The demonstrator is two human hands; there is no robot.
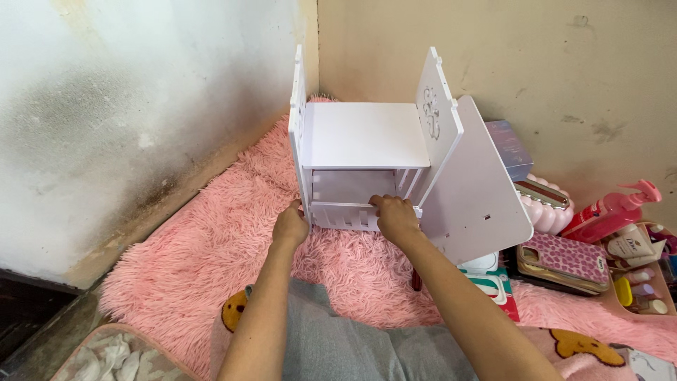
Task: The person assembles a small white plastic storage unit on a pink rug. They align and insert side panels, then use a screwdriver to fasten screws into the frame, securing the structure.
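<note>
A small white shelf unit (367,134) stands on a pink shaggy rug (204,247) in the corner of two walls. It has two cut-out side panels and a flat top board. My left hand (290,224) grips the lower left corner of its left side panel. My right hand (396,215) rests on the low slatted front rail (345,215) at the bottom of the shelf. A loose white panel (476,190) leans against the shelf's right side.
To the right lie a pink spotted phone case (568,257), a pink pump bottle (610,212), a tray of small bottles (645,282), a bluish box (509,147) and a pack of wipes (493,282). My grey-clothed legs (338,346) are below.
</note>
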